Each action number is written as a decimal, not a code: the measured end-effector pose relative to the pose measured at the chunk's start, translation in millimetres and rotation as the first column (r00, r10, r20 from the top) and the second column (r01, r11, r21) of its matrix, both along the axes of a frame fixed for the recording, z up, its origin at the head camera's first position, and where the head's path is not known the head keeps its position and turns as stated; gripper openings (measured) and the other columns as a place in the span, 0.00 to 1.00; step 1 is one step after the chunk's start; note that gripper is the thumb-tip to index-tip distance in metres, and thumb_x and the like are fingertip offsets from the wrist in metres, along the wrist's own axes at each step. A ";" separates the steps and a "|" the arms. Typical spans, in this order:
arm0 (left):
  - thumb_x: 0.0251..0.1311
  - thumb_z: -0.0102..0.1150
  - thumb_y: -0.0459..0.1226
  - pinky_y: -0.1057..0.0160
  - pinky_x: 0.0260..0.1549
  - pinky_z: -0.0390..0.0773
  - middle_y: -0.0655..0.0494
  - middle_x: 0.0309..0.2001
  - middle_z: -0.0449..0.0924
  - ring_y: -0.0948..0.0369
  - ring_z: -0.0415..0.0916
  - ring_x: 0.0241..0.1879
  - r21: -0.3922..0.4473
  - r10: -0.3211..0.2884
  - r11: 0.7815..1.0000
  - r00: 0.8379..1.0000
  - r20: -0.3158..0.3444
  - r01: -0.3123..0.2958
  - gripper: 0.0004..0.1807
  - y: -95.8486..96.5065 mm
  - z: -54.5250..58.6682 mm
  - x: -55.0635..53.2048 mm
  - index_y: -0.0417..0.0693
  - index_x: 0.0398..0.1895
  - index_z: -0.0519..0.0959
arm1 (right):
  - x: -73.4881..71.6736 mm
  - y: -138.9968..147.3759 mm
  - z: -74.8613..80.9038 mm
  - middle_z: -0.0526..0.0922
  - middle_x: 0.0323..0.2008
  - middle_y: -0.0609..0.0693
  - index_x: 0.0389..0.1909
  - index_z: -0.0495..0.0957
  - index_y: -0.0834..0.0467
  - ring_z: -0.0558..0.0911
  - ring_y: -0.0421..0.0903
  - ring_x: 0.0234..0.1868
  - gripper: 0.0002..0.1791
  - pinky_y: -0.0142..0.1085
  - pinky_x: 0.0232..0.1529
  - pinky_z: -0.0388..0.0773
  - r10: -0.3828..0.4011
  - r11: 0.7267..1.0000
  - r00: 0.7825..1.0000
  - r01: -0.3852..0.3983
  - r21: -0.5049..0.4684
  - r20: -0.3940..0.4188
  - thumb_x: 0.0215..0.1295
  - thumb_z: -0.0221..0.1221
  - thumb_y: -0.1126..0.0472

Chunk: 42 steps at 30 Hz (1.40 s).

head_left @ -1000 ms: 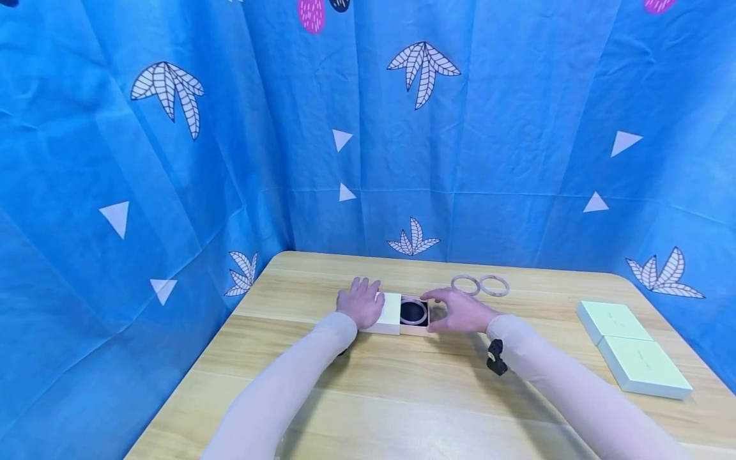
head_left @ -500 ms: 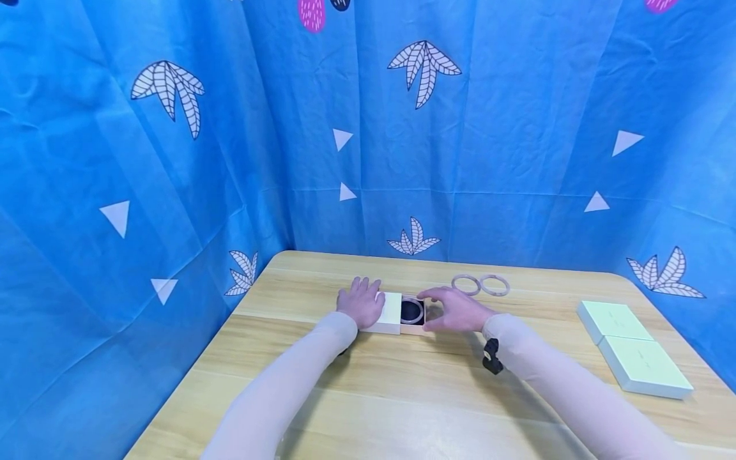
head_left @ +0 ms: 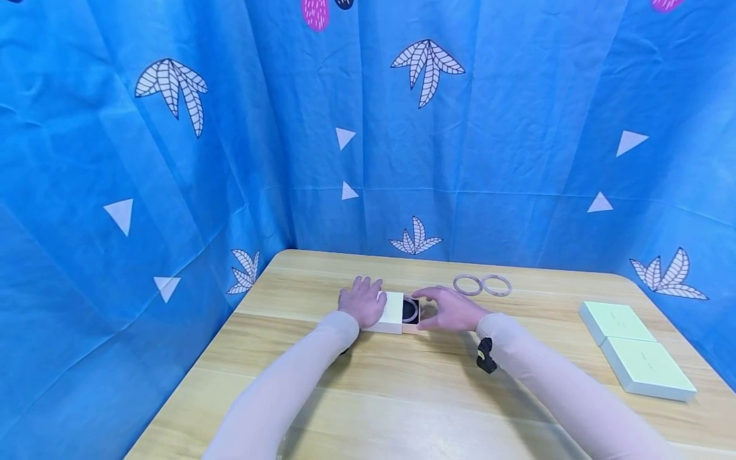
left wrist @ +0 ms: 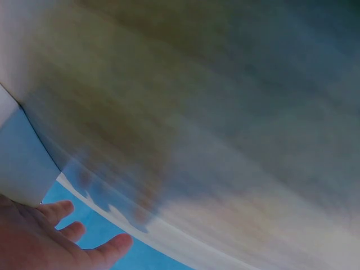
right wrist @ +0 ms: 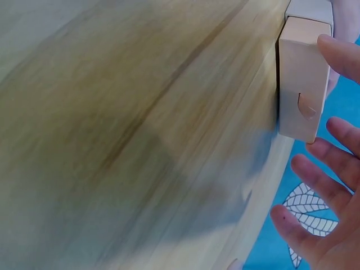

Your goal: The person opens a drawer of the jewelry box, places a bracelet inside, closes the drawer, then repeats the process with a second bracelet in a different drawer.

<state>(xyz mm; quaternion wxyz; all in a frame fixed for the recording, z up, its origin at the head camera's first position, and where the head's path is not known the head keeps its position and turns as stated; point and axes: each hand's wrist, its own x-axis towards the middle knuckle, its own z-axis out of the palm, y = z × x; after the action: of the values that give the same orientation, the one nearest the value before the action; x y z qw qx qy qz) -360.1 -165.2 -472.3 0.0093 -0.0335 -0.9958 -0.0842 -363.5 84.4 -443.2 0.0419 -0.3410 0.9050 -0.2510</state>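
Observation:
My left hand [head_left: 363,302] rests on the white outer sleeve [head_left: 393,313] of a small slide-out gift box, its fingers stretched out. From the sleeve's right end a pinkish drawer [head_left: 411,329] with a black lining sticks out part way. A pale bangle [head_left: 416,309] lies inside, its left part hidden under the sleeve. At the drawer's outer end my right hand [head_left: 453,309] touches it, thumb at the near corner and index finger at the far one. The right wrist view shows the drawer's notched end face [right wrist: 304,79], with the other fingers spread beside it.
Two more pale bangles [head_left: 510,285] lie side by side behind my right hand. Two light green boxes [head_left: 646,367] lie end to end at the table's right. A blue patterned curtain [head_left: 517,128] hangs behind the wooden table [head_left: 402,402].
My right hand has moved left with the drawer, which has slid further into the sleeve and covers more of the bangle. My left hand has stayed on the sleeve.

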 end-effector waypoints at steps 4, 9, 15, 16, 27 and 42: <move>0.77 0.26 0.56 0.34 0.69 0.56 0.51 0.79 0.54 0.49 0.45 0.80 0.004 -0.004 1.000 1.000 -0.006 0.004 0.31 0.6 1.2 0.8 0.62 0.79 0.58 | -1.0 -1.4 -0.5 0.77 0.66 0.49 0.68 0.74 0.47 0.77 0.55 0.64 0.43 0.56 0.64 0.73 -0.001 1.000 1.000 0.001 0.004 -0.010 0.50 0.75 0.43; 0.77 0.26 0.55 0.34 0.69 0.56 0.50 0.79 0.55 0.48 0.45 0.80 0.011 -0.006 1.000 1.000 -0.014 0.007 0.31 0.5 0.9 0.1 0.62 0.79 0.58 | -2.2 -3.3 -1.4 0.77 0.66 0.50 0.68 0.73 0.48 0.78 0.56 0.63 0.43 0.56 0.63 0.73 0.008 1.000 1.000 -0.008 -0.008 -0.013 0.50 0.75 0.43; 0.77 0.27 0.55 0.34 0.68 0.58 0.50 0.79 0.56 0.48 0.46 0.80 0.008 -0.009 1.000 1.000 -0.017 0.009 0.31 0.5 1.8 0.1 0.62 0.79 0.59 | -1.5 -6.3 -1.0 0.78 0.65 0.51 0.68 0.74 0.50 0.79 0.57 0.61 0.43 0.55 0.62 0.74 0.015 1.000 0.999 -0.015 -0.003 -0.033 0.50 0.75 0.44; 0.77 0.27 0.55 0.34 0.68 0.57 0.50 0.79 0.56 0.48 0.46 0.80 0.008 -0.010 1.000 1.000 -0.016 0.010 0.31 0.5 2.1 0.5 0.62 0.79 0.59 | -1.5 -6.7 -1.2 0.78 0.65 0.51 0.68 0.74 0.50 0.79 0.57 0.61 0.43 0.55 0.62 0.75 0.015 1.000 0.999 -0.015 0.000 -0.037 0.50 0.75 0.43; 0.76 0.25 0.56 0.34 0.70 0.54 0.50 0.80 0.54 0.48 0.44 0.80 0.010 -0.007 1.000 1.000 -0.005 0.007 0.32 -0.6 1.0 0.4 0.62 0.80 0.57 | -3.8 -11.0 -3.2 0.79 0.64 0.50 0.67 0.75 0.49 0.80 0.57 0.60 0.43 0.55 0.60 0.75 0.020 1.000 0.998 -0.019 0.007 -0.064 0.48 0.75 0.42; 0.77 0.26 0.56 0.33 0.69 0.56 0.51 0.79 0.55 0.48 0.46 0.80 0.001 -0.007 1.000 1.000 -0.007 0.007 0.31 0.1 -0.2 -0.6 0.62 0.79 0.58 | -2.3 -16.1 -2.4 0.80 0.63 0.51 0.67 0.75 0.48 0.80 0.56 0.60 0.43 0.56 0.60 0.76 0.014 1.000 0.998 -0.014 0.015 -0.066 0.48 0.75 0.41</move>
<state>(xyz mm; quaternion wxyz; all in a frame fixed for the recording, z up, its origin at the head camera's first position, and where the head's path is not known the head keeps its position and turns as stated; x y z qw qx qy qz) -360.6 -165.1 -472.4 0.0126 -0.0373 -0.9956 -0.0847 -365.8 68.3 -445.6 0.0163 -0.3551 0.9052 -0.2329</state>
